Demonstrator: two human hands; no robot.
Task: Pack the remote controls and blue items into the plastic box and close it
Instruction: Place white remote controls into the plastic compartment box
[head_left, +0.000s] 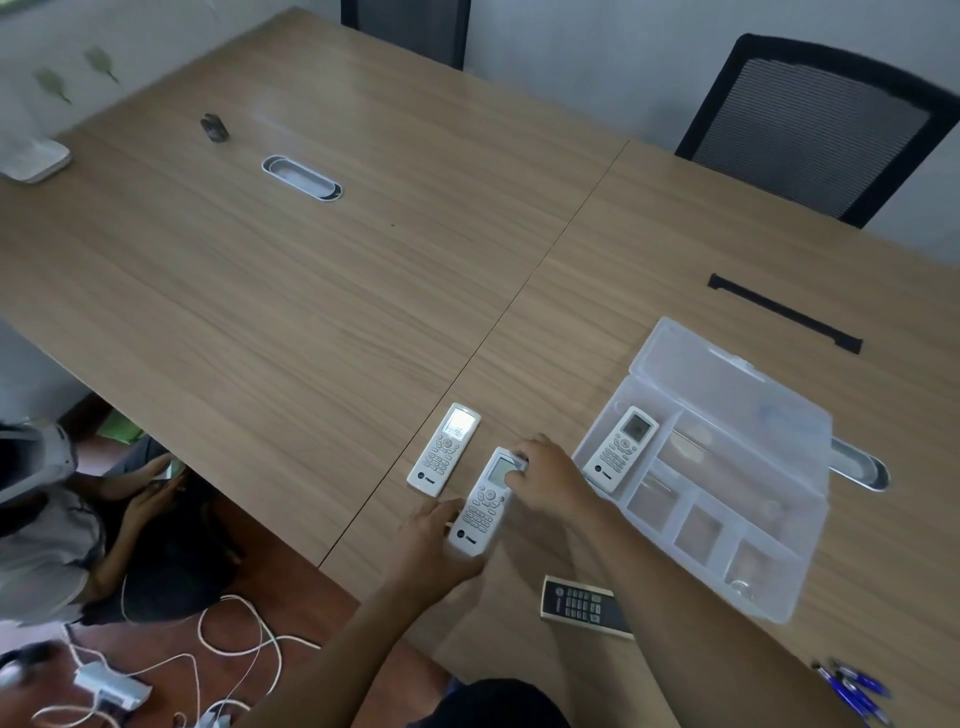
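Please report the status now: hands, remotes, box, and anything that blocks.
Both hands, left and right, on middle white remote. One remote already in open box; white remote, dark remote, blue pens outside. Path clear.

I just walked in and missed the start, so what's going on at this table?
A person is packing remotes into an open clear plastic box. One white remote already lies inside. Both hands, left and right, grip a second white remote. A third white one, a dark remote and blue pens still wait on the table.
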